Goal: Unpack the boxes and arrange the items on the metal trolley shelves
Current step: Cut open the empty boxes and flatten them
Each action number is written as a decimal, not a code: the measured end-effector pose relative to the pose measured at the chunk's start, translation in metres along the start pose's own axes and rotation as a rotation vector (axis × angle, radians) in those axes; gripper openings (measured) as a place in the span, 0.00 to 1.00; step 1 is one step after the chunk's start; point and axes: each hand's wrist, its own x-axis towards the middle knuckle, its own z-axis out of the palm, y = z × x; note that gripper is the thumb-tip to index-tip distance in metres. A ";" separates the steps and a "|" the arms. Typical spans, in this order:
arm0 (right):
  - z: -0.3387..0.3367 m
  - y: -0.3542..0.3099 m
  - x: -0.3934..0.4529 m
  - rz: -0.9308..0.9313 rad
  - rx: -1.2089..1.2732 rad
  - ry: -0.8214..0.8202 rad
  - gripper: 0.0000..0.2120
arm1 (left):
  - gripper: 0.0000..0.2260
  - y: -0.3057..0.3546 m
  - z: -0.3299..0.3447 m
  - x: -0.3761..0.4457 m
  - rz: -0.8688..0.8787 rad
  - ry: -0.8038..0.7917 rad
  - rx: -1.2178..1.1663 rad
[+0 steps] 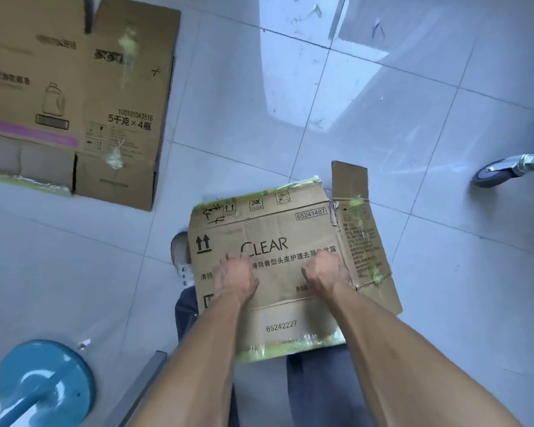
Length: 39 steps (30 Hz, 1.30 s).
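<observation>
Above the tiled floor (383,149), both hands, left (235,278) and right (322,274), grip a flattened CLEAR box (278,229) with curled fingers; another flattened box (74,97) lies far left.

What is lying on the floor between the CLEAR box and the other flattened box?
Head view: only bare grey floor tiles lie between the CLEAR box and the other flattened box.
</observation>
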 end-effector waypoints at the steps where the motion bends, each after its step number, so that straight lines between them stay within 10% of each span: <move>1: 0.004 -0.001 0.009 -0.010 0.000 -0.015 0.12 | 0.14 0.000 0.000 0.003 0.000 0.026 -0.002; 7: 0.009 0.014 0.010 -0.128 -0.243 -0.081 0.13 | 0.15 0.001 0.019 -0.003 -0.038 0.101 -0.091; 14: 0.034 0.049 0.020 -0.185 -0.302 0.261 0.26 | 0.18 0.002 0.067 -0.008 -0.036 0.156 -0.160; 27: 0.128 0.098 0.108 -0.284 -0.326 0.052 0.21 | 0.26 -0.073 0.126 0.066 -0.596 0.376 -0.518; 39: 0.080 -0.003 0.173 -0.779 -0.328 0.553 0.30 | 0.36 -0.096 0.100 0.161 -0.897 0.445 -1.003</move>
